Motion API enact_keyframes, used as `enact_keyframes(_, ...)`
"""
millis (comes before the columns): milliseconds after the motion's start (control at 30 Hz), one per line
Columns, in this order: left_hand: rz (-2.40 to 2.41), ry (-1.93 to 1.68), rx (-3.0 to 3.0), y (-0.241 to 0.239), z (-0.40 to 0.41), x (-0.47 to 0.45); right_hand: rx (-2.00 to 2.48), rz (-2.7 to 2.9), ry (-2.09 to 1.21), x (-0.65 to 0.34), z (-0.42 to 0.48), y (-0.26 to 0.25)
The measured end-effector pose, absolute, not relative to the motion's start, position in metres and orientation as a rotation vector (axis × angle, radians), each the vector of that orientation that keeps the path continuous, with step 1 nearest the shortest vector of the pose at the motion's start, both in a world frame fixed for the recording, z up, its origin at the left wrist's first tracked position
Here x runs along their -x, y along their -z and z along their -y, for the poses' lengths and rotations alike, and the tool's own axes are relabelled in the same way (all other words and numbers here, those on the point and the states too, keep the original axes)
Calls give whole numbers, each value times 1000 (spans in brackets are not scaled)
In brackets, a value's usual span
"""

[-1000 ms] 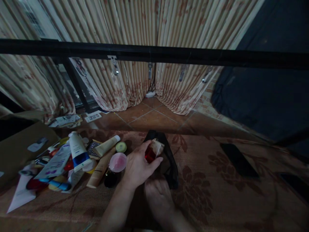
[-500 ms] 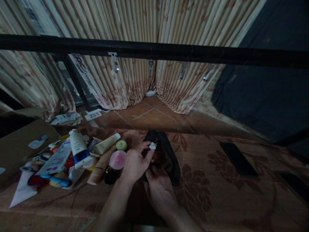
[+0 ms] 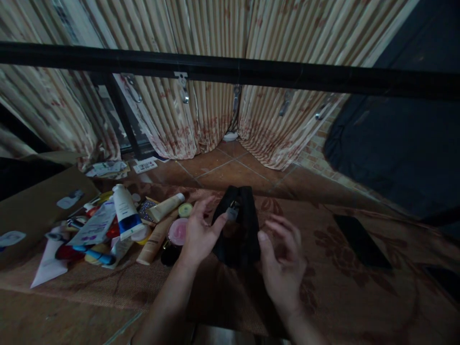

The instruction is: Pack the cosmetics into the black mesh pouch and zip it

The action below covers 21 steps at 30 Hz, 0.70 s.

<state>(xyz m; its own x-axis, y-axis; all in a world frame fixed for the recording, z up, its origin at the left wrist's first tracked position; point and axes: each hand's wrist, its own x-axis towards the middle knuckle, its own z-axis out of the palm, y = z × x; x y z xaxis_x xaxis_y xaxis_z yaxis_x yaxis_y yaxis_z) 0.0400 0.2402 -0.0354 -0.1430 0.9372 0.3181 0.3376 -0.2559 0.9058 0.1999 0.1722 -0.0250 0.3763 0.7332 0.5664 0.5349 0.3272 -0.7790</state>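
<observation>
Head view is showing a black fabric pouch [image 3: 239,235] lying in the lower middle of the frame on a brown woven mat with a leaf pattern [image 3: 323,287]. The left hand [image 3: 199,235] is resting slack against the pouch's left edge, thumb tip touching a small silvery zip pull [image 3: 233,212], fingers not closing round anything. The right hand [image 3: 283,268] is hovering just right of the pouch, fingers spread, released and empty.

Judging by how things are lying, the packing looks only partly done. A heap of toiletries is sitting outside the pouch at the lower left: a white tube with a blue band [image 3: 125,218], a beige tube [image 3: 165,207], a pink-lidded dark jar [image 3: 178,232] and a small yellow-green round lid [image 3: 185,209]. Whether the pouch is holding anything, I cannot tell.

Printing is showing on the tubes and on a white barcode label [image 3: 145,166] on the tiled floor above the heap, but nothing is coming through large enough to read
</observation>
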Motion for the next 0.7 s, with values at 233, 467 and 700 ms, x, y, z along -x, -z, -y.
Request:
enact_keyframes(233, -1270, -1343, -1566, 36, -241, -43, 1495, 1223, -679, -206, -189, 39)
enact_keyframes(467, -999, -1411, -1743, 10, -237, -53, 1507, 1209, -921, -203, -189, 40)
enact_keyframes(700, -1427, -611, -2265, 23, -238, -62, 1508, 1245, -878, -207, -190, 43)
